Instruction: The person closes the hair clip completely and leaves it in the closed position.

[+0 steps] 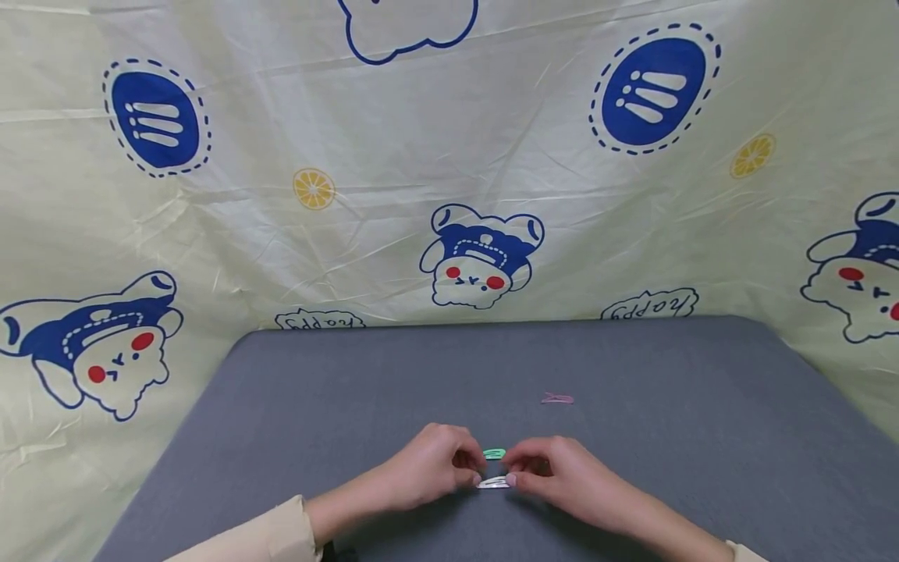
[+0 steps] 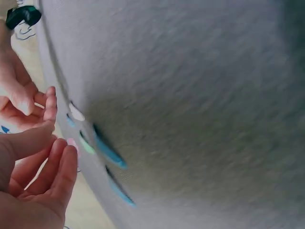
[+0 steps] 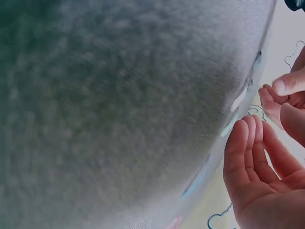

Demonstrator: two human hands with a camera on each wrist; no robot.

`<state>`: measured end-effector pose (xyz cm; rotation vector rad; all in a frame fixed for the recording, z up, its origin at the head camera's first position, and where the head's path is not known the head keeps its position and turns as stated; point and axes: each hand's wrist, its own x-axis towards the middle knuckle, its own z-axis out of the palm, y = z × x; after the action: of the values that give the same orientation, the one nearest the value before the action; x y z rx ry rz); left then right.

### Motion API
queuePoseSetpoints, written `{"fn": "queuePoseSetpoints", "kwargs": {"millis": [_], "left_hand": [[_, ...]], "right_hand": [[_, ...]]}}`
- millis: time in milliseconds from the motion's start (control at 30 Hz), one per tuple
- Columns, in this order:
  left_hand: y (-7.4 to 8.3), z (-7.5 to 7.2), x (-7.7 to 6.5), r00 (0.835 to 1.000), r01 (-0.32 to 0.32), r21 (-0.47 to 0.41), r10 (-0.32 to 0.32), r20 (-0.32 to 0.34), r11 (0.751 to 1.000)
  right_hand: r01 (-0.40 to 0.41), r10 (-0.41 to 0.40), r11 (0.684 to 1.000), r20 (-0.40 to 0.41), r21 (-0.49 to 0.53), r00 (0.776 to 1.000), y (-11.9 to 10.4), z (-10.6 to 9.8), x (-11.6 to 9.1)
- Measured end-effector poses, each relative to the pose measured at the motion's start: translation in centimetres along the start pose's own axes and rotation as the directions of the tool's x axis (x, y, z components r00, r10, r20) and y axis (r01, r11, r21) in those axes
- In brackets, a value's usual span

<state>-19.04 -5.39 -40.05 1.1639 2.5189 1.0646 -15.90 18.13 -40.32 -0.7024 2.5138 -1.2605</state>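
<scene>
A white snap hair clip (image 1: 494,483) lies on the grey table between my two hands, with a green snap clip (image 1: 495,453) just behind it. My left hand (image 1: 438,467) hovers at their left end, fingers loosely bent. From the right, my right hand (image 1: 555,471) faces it, thumb tip overlapping the white clip's end in the head view. Both wrist views show the clips lying on the cloth and nothing between the fingers. Blue clips (image 2: 109,152) appear near the green one in the left wrist view; the hands hide them in the head view.
A pink clip (image 1: 557,398) lies farther back, right of centre. The grey cloth-covered table (image 1: 316,390) ends at a pale printed curtain (image 1: 393,140) hanging behind it. A dark band (image 2: 24,16) sits on the right wrist.
</scene>
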Motion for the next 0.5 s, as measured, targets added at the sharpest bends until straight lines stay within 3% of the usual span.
{"fn": "queuePoseSetpoints", "kwargs": {"millis": [233,333,500], "left_hand": [[0.5,-0.7,1.1,0.998,-0.006,-0.134,-0.002,-0.062,0.991],[0.7,-0.9,1.6,0.995,-0.017,-0.152,0.002,-0.103,0.988],[0.6,-1.4,2.7,0.994,0.005,-0.193,-0.026,-0.107,0.981]], "right_hand": [[-0.048,0.047,0.998,-0.029,-0.039,0.998,-0.8,-1.3,-0.5],[-0.065,0.062,0.996,-0.043,-0.055,0.997,-1.0,-2.0,-0.6],[-0.011,0.001,0.994,-0.092,-0.112,0.996,-0.8,-3.0,-1.0]]}}
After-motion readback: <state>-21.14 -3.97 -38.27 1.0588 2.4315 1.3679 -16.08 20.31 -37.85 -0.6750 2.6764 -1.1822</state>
